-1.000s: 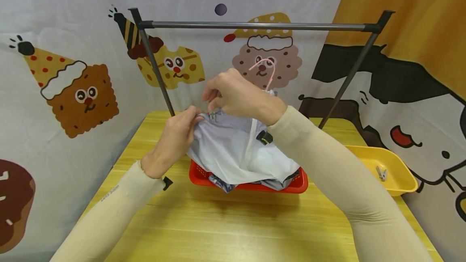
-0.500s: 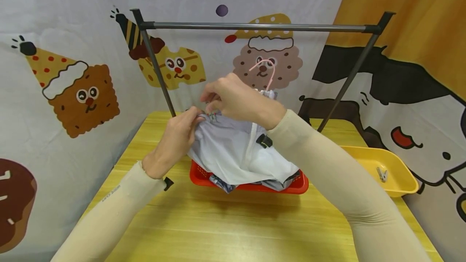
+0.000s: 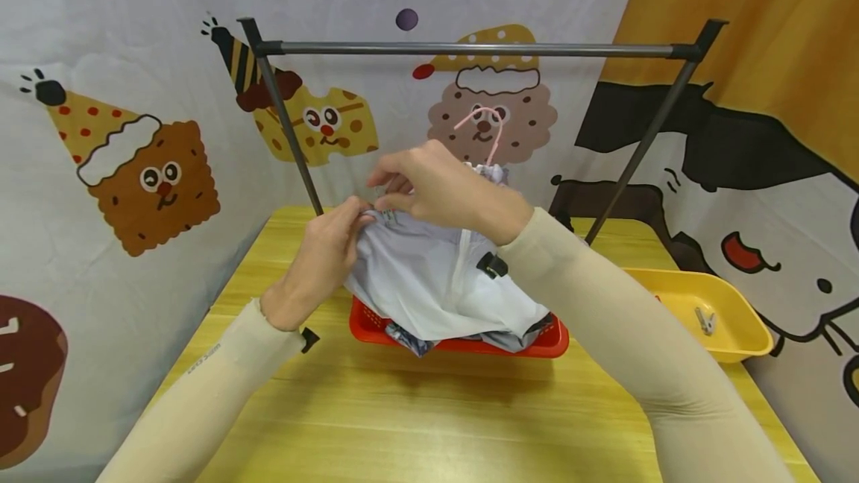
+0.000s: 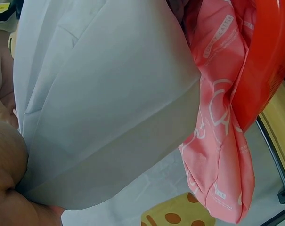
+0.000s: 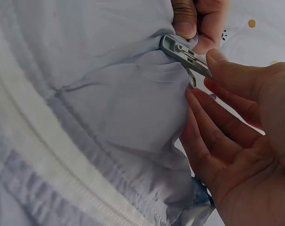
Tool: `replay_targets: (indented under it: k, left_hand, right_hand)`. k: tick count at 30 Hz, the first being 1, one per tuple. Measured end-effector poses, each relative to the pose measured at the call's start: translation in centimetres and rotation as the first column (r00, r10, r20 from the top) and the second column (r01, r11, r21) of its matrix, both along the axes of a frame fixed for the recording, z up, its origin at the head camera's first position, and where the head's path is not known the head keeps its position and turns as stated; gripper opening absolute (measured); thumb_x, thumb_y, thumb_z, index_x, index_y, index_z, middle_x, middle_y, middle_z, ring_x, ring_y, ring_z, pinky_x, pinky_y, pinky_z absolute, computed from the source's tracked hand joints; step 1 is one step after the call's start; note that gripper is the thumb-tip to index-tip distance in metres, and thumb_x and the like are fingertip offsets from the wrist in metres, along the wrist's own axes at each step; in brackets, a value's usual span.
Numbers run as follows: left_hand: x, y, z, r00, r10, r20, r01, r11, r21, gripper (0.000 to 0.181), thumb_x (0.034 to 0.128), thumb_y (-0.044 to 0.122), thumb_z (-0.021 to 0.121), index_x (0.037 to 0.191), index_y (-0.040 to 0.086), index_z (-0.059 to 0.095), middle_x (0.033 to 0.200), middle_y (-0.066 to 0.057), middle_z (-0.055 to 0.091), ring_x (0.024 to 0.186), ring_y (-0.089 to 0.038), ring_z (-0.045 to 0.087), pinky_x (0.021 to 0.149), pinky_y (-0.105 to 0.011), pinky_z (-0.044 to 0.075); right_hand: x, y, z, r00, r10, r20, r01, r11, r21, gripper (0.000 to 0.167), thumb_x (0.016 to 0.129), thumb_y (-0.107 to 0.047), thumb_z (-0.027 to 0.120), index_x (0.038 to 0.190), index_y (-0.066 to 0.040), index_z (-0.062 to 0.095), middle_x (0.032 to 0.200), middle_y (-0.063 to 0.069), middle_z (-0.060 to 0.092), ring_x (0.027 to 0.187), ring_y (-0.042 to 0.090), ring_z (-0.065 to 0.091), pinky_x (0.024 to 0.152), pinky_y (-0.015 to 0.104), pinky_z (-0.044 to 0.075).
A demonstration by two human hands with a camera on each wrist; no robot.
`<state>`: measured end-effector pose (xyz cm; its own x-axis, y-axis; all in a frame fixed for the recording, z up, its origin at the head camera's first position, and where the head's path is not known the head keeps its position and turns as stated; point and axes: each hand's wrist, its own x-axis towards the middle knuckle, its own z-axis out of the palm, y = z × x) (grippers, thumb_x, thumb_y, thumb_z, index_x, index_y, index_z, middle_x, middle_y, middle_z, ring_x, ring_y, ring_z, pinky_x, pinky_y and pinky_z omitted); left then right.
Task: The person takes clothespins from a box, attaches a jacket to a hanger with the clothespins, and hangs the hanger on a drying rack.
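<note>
A pale lavender-grey garment with a white zip lies over a red basket. The hook of a pink hanger sticks up behind its gathered edge. My left hand pinches the garment's left upper edge between thumb and fingers. A grey clothespin bites on the fabric by that edge, in the right wrist view. My right hand holds the clothespin's tail end, thumb above and forefinger below. In the left wrist view, the garment hides most of the left fingers.
A metal rail rack spans the back of the yellow table. On the right, a yellow tray holds another clothespin. Pink printed cloth hangs by the basket in the left wrist view. A cartoon-print curtain stands behind.
My right hand has shifted slightly left and down at the clothespin, and its fingers look a little straighter. The hanger hook has tipped slightly left. My left hand has stayed put.
</note>
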<state>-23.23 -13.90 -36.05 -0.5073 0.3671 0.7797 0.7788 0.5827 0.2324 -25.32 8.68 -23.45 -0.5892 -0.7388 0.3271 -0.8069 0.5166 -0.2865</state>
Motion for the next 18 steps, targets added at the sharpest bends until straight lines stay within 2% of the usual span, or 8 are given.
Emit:
replay_targets:
  k: [6, 12, 18]
  left_hand:
    - [0.0, -0.1, 0.0, 1.000, 0.009, 0.000, -0.009, 1.000, 0.006, 0.009, 0.1092, -0.007, 0.073, 0.115, -0.002, 0.068, 0.102, -0.019, 0.079, 0.091, -0.034, 0.083, 0.082, -0.046, 0.072]
    - [0.0, -0.1, 0.0, 1.000, 0.010, 0.012, -0.010, 1.000, 0.019, 0.008, 0.1095, -0.008, 0.071, 0.114, -0.001, 0.069, 0.101, -0.019, 0.080, 0.089, -0.034, 0.083, 0.081, -0.046, 0.072]
    - [-0.1, -0.4, -0.2, 0.999, 0.023, 0.030, -0.023, 1.000, 0.015, 0.006, 0.1109, -0.005, 0.070, 0.115, -0.002, 0.070, 0.101, -0.020, 0.081, 0.094, -0.036, 0.085, 0.088, -0.046, 0.073]
  right_hand:
    - [0.5, 1.0, -0.6, 0.997, -0.002, -0.076, -0.001, 0.999, -0.035, 0.033, 0.105, -0.016, 0.090, 0.135, -0.006, 0.083, 0.134, 0.009, 0.087, 0.110, 0.021, 0.088, 0.099, 0.036, 0.071]
    - [0.9, 2.2, -1.6, 0.990, 0.027, -0.140, -0.044, 0.991, -0.126, 0.034, 0.104, -0.011, 0.090, 0.136, -0.002, 0.082, 0.135, 0.013, 0.085, 0.114, 0.027, 0.087, 0.101, 0.038, 0.070]
    - [1.4, 3.2, -2.7, 0.967, 0.064, -0.245, -0.111, 0.977, -0.180, 0.030, 0.104, -0.010, 0.089, 0.132, 0.000, 0.083, 0.132, 0.015, 0.086, 0.113, 0.028, 0.086, 0.101, 0.040, 0.071]
